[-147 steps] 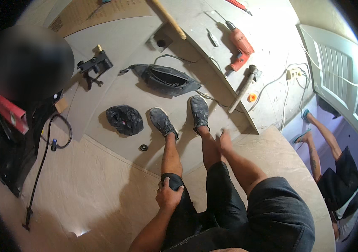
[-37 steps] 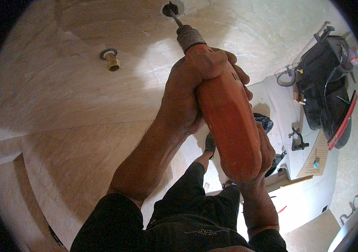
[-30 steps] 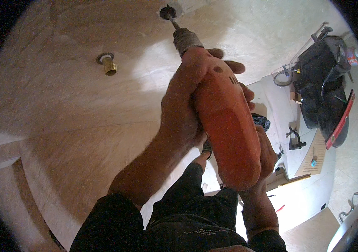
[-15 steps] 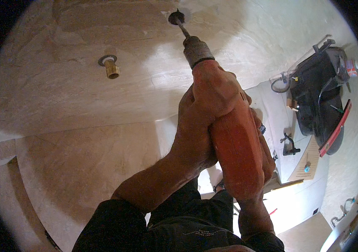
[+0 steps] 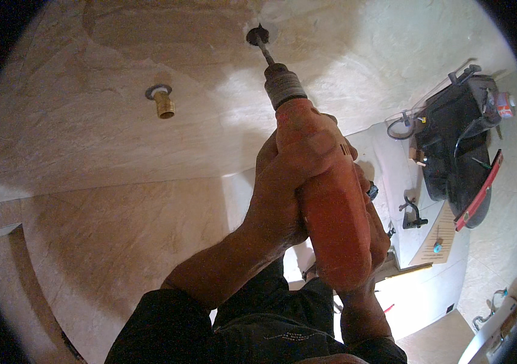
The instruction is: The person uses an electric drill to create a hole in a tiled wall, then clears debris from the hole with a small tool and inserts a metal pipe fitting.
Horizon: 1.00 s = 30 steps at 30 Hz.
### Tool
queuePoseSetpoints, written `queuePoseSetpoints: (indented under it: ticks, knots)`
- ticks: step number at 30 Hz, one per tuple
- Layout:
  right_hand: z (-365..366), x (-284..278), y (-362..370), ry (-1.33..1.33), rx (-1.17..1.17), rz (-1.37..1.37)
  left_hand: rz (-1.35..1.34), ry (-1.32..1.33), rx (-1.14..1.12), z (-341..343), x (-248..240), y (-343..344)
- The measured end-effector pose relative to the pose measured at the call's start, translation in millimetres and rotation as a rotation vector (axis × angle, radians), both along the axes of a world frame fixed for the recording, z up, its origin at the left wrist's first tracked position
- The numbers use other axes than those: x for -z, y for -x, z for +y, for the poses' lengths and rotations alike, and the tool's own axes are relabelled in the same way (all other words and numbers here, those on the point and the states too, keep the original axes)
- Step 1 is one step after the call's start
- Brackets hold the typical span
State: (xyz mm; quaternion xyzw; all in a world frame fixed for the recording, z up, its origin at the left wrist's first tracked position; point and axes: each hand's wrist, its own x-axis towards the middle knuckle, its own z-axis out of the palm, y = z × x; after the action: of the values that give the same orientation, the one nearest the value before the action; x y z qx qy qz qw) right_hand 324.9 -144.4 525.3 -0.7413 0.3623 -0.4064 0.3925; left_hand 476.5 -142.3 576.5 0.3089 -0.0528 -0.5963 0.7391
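Head view, w/ both hands on an orange power drill (image 5: 331, 224) pressed bit-first into a pale stone-look wall.

**Q:** Where's the drill, and who's got it?

**A:** Centre frame, angled up and left. Its bit (image 5: 263, 45) sits in a dark hole (image 5: 257, 34) near the top of the tile wall (image 5: 89, 182). Left hand (image 5: 289, 188) is wrapped tight round the front of the body, just behind the grey chuck (image 5: 284, 86). Right hand (image 5: 372, 233) closes round the rear/grip end, mostly hidden behind the tool, so finger positions there can't be told exactly. Both clamp on the drill, no slack showing.

**Q:** How will it handle?

**A:** Prob. heavy and rigid: a bulky casing, hence two hands. Plastic shell looks smooth, maybe dusty, so a full wrap beats a fingertip hold. Best holds are where the hands already are: front barrel for steering, rear handle for push and trigger. Keep clear of chuck and bit, as those are the spinning parts. Bit is thin vs. the body, so side load could snap it or chip the tile edge; push should stay in line w/ the hole.

**Q:** Anything else nearby?

**A:** Brass pipe fitting (image 5: 163, 103) sticks out of the wall, well left of the hole. Down at right, on the floor: black tool bag (image 5: 452, 145), red spirit level (image 5: 480, 191) beside it, small black clamp-like tool (image 5: 415, 215). All well apart from the hands.
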Motion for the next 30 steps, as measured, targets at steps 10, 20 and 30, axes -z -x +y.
queuePoseSetpoints:
  ticks: [10, 20, 30]
  knots:
    - [-2, 0, -6, 0.001, 0.0, -0.002, 0.083, 0.004, -0.034, -1, 4, 0]
    - [-8, 0, -5, 0.065, 0.023, 0.006, 0.044, 0.023, -0.016, -8, 5, -3]
    - [-9, 10, -7, -0.084, 0.005, -0.054, 0.012, 0.043, -0.006, -9, 11, -7]
